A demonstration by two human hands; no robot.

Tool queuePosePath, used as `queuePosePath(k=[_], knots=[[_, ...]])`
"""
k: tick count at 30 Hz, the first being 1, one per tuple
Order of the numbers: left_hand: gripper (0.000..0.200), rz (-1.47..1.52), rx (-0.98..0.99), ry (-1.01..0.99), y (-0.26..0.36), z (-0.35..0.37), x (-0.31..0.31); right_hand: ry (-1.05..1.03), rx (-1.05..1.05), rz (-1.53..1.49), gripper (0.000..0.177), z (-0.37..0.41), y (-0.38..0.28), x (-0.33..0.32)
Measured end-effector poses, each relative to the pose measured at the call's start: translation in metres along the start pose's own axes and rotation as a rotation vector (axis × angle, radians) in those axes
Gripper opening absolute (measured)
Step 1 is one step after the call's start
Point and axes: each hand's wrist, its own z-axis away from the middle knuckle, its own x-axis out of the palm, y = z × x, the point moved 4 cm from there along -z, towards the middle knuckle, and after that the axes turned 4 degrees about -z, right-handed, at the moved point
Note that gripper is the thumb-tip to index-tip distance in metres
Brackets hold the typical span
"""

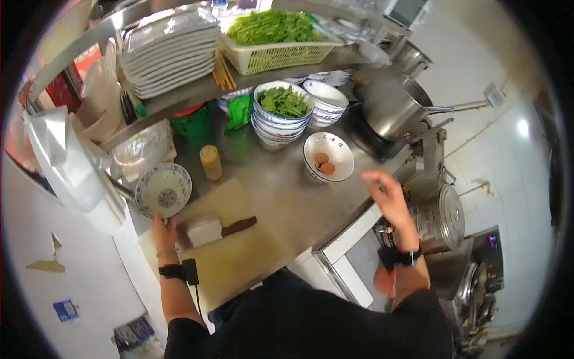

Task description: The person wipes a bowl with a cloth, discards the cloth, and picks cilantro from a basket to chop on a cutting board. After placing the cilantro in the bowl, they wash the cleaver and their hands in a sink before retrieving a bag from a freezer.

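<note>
My left hand [164,226] grips the near rim of a blue-patterned white bowl [182,182], which I see from above at the left of the counter. My right hand [388,197] is in the air at the right, fingers apart and slightly blurred, with nothing in it. Closest to it is a white bowl [342,154] that holds brown eggs [327,168]. A cleaver [206,232] with a dark handle lies on the yellowish cutting board [239,263], to the right of my left hand. Behind the board stands a tan cylindrical container [210,161].
Stacked bowls [275,134], the top one filled with leafy greens, stand at the back under a metal shelf [179,96]. White trays [170,57] and a basket of greens [281,57] sit on that shelf. A large steel pot [394,110] stands at the back right.
</note>
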Motion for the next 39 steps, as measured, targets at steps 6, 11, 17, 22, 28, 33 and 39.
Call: queuePosePath(k=[6,11,17,22,28,33,39], knots=[[0.045,-0.319,0.071,0.273,0.01,0.049,-0.005,-0.236,-0.64,0.089,0.029,-0.193,-0.057,-0.003],[0.043,0.356,-0.141,0.634,0.084,0.126,0.009,-0.348,-0.557,0.075,0.03,-0.332,-0.08,0.032],[0.044,0.285,-0.169,0.829,0.11,0.275,-0.01,-0.081,-0.958,0.641,0.043,-0.453,-0.098,0.08],[0.045,0.328,-0.275,1.183,0.121,0.365,-0.002,-0.225,-0.625,0.86,0.08,-0.522,-0.096,0.115],[0.045,0.355,-0.387,1.374,0.126,0.4,0.013,-0.347,-0.385,1.125,0.112,-0.531,-0.105,0.136],[0.043,0.34,-0.416,1.384,0.134,0.39,0.01,-0.475,-0.356,1.071,0.109,-0.552,-0.095,0.149],[0.044,0.322,-0.467,1.341,0.132,0.374,-0.013,-0.465,-0.375,1.117,0.088,-0.552,-0.102,0.131]])
